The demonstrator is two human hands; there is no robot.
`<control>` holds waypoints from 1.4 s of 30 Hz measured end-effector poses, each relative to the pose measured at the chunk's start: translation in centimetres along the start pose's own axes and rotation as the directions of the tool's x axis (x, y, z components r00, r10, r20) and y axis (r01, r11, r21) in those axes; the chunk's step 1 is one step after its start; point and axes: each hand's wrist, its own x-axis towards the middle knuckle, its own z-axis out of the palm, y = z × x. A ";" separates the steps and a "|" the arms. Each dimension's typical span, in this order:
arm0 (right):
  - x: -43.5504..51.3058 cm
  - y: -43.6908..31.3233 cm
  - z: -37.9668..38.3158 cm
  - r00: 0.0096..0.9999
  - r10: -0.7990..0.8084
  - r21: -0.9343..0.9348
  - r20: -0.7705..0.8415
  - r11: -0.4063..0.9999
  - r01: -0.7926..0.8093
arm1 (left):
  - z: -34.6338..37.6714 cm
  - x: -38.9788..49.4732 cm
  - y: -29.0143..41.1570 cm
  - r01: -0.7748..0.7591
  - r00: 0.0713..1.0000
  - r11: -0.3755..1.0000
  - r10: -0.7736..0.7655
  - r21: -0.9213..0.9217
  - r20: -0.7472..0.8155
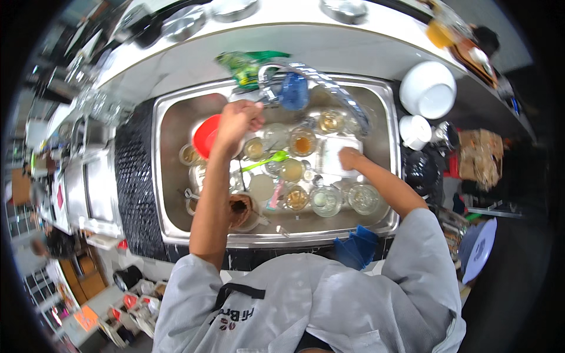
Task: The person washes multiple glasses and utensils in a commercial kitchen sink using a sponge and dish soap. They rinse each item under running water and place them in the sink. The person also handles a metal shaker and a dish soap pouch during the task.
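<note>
My left hand [240, 121] is over the sink's back left, fingers curled, beside a chrome faucet [267, 84]. Blur hides whether it grips anything. Below it sits a red bowl [204, 136]. My right hand [351, 159] rests at a white square dish [331, 155] in the sink, its fingers mostly hidden. Around the hands, the steel sink [388, 132] holds several glasses, one with amber liquid [303, 142]. A lime-green spoon [267, 161] lies across them. Nearer me is a container with brown residue [239, 207], alongside a clear glass bowl [325, 200].
A ribbed flexible hose [335, 88] arches over the sink, near a blue container [294, 92] and a green packet [245, 66]. White bowls [427, 90] and a white mug [416, 132] stand to the right. Blue cloth [356, 247] hangs at the front edge. Black mat [139, 176] covers the left counter.
</note>
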 end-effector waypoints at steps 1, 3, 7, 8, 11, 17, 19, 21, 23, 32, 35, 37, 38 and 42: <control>-0.5 0.0 -0.5 1.000 -0.003 -0.014 -0.024 1.000 0.003 | -0.3 -0.4 -0.7 0.021 1.000 0.999 -0.021 -0.032 -0.004; -1.6 0.8 -0.4 0.997 0.073 -0.039 -0.032 0.996 -0.074 | -0.4 -1.7 -1.8 0.031 0.999 0.995 -0.030 -0.091 0.012; -1.4 2.9 2.1 0.989 -0.014 -0.071 -0.150 0.997 0.003 | -2.9 -7.8 -2.0 -0.096 0.994 0.986 0.088 0.138 0.062; -1.3 3.1 2.2 0.974 -0.067 -0.042 -0.217 0.997 0.059 | -4.8 -9.7 -1.4 -0.154 0.988 0.957 0.148 0.244 0.044; -0.2 3.3 2.5 0.939 -0.169 0.010 -0.298 0.984 0.180 | -11.8 -14.9 -2.6 -0.140 0.986 0.955 0.159 0.263 -0.052; 3.4 4.6 5.1 0.998 -0.059 -0.038 -0.013 0.998 0.059 | -16.9 -23.8 -8.5 -0.107 0.994 0.563 0.048 0.819 0.097; 3.9 4.8 6.1 0.993 -0.101 -0.162 0.055 0.981 0.109 | -13.9 -24.9 -10.3 -0.123 0.990 0.666 0.033 0.736 0.136; 4.1 4.3 5.6 0.982 -0.136 -0.220 0.132 0.962 0.163 | -10.9 -24.7 -10.5 0.173 0.981 0.650 -0.183 0.740 -0.069; 4.0 2.2 3.0 0.961 -0.174 -0.219 0.213 0.951 0.221 | -9.2 -25.5 -11.9 0.362 0.932 0.671 -0.281 0.647 -0.230; 3.2 3.0 3.7 0.973 -0.143 -0.239 0.183 0.953 0.185 | -5.7 -22.1 -18.0 0.194 0.981 0.736 -0.149 0.649 -0.124; 2.5 2.8 3.3 0.983 -0.094 -0.154 0.157 0.981 0.118 | -3.3 -21.5 -17.3 0.094 0.995 0.759 -0.060 0.644 -0.074; 2.4 2.4 2.7 0.976 -0.114 -0.189 0.184 0.971 0.149 | -1.4 -21.1 -17.1 0.089 0.995 0.791 -0.047 0.606 -0.085; 2.4 2.1 2.5 0.972 -0.123 -0.205 0.199 0.965 0.164 | -0.8 -20.7 -17.1 0.087 0.996 0.798 -0.065 0.596 -0.059; 2.1 3.2 3.6 0.979 -0.093 -0.210 0.179 0.969 0.131 | 0.9 -18.6 -18.2 0.069 0.993 0.811 -0.109 0.581 0.034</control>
